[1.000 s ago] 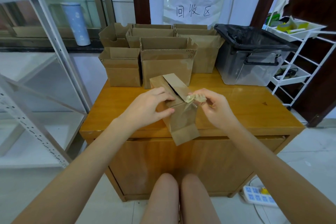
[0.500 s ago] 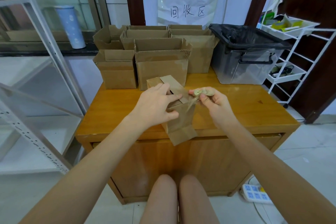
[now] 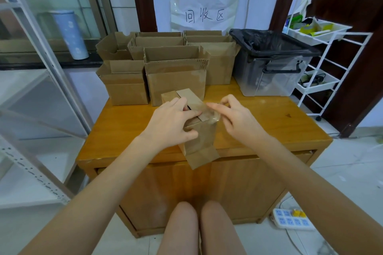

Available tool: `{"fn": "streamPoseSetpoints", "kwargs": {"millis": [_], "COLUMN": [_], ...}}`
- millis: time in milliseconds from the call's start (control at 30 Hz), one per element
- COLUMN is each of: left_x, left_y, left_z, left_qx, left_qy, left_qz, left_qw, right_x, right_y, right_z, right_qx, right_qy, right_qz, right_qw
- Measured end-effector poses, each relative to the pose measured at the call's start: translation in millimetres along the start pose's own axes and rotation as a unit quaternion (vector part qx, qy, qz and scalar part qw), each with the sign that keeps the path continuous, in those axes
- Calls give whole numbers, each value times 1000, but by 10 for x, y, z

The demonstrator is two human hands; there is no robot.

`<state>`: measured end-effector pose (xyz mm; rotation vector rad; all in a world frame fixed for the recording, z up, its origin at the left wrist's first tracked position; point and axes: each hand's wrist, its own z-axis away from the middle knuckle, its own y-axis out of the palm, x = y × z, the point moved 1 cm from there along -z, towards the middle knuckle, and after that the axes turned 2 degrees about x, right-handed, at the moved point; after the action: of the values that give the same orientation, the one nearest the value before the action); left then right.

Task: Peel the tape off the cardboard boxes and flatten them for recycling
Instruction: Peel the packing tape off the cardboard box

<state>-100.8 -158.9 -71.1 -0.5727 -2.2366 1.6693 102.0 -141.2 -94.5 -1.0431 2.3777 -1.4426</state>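
Left hand [image 3: 169, 122] gripping small box [image 3: 199, 141]; right hand [image 3: 234, 118] pinching tape [image 3: 212, 117], peeling. Flattening pending; back boxes [image 3: 176, 76] standing unflattened.

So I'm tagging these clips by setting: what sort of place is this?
Probably a home or small-office recycling corner. A handwritten paper sign reading 回收区 (recycling area) hangs on the wall, open cardboard boxes stand in rows on a wooden cabinet, and a clear bin with a black liner sits beside them.

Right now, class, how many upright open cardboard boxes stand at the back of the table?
5: front left box, front middle box, back left box, back middle box, back right box. Others may hide behind them.
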Motion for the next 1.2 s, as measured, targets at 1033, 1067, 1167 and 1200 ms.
{"fn": "streamPoseSetpoints", "kwargs": {"millis": [1033, 1067, 1167, 1200], "left_x": [-10, -17, -70, -88], "left_y": [25, 23, 12, 7], "left_z": [-13, -15, -36, -46], "left_qx": [-14, -13, -7, -6], "left_qy": [5, 3, 0, -1], "left_qz": [-3, -2, -3, -7], "left_qw": [1000, 1000, 1000, 1000], "right_x": [85, 87, 90, 81], "right_y": [157, 162, 154, 138], "right_z": [207, 212, 193, 167], "right_qx": [-160, -168, -187, -189], "right_qy": [340, 343, 346, 338], "right_qz": [-593, -595, -557, -525], "right_qw": [712, 707, 731, 758]}}
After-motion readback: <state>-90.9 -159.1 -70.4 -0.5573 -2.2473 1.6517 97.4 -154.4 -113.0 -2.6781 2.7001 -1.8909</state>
